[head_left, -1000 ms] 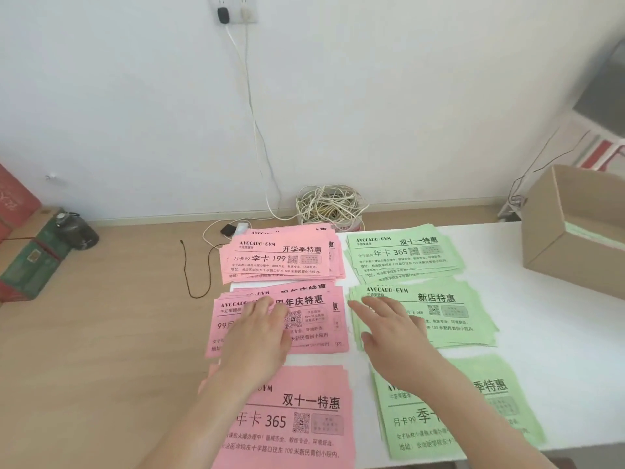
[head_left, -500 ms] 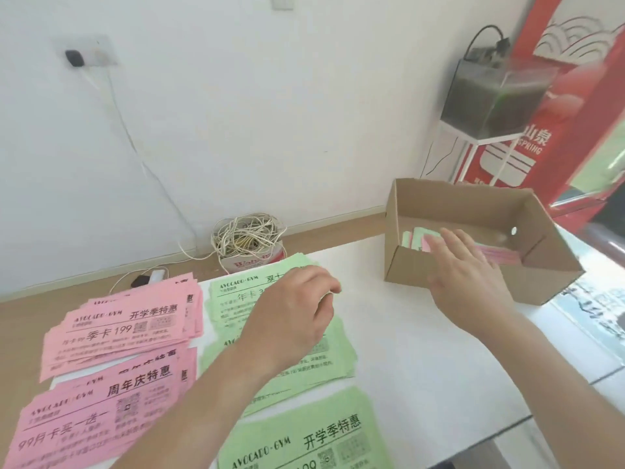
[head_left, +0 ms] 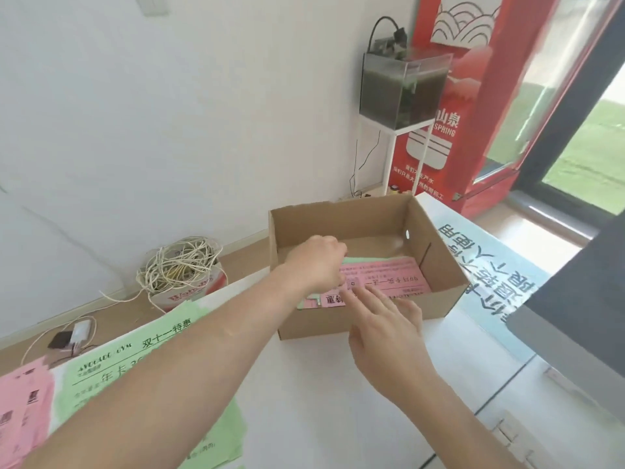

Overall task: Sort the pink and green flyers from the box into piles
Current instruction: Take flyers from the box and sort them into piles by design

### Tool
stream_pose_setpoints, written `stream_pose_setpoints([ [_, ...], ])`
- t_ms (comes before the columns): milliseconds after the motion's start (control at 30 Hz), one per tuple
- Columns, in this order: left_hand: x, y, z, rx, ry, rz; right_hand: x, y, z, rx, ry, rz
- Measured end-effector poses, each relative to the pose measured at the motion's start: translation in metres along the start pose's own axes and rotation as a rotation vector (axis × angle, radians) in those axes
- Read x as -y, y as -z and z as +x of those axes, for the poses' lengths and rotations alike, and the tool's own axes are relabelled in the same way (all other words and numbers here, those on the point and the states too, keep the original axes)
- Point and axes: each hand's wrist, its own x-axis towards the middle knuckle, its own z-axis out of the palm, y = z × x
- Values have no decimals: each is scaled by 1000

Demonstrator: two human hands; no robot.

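Leaving the sorted green pile (head_left: pixel 111 370) and pink pile (head_left: pixel 20 411) at near left, the left hand (head_left: pixel 318 262) has joined the right hand (head_left: pixel 382 319) in the box (head_left: pixel 338 220). Right fingers (head_left: pixel 360 294) lie straight on the top pink flyer (head_left: pixel 389 275); beyond, left fingers (head_left: pixel 336 248) curl down, grip unclear.

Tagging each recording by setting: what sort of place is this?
Probably a small shopfront or office rather than a home: stacks of printed gym flyers on a white table, a red branded spring-water cabinet near a glass door, and a small fish tank on a stand.
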Motion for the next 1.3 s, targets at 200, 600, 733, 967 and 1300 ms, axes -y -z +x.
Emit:
stream_pose_setpoints([
  [200,-3,-24,64,471,197,180,-54,45,53,91,-199,162],
  [600,-8,14,49,21,134,67,-77,21,128,346,-112,129],
  [733,-3,82,-1,-295,58,221,-63,54,127,-91,53,118],
  [967,1,135,-126,-180,-30,-380,-15,142,67,95,239,238],
  [1300,2,-47,-173,-98,92,-470,0,30,-19,704,-16,180],
])
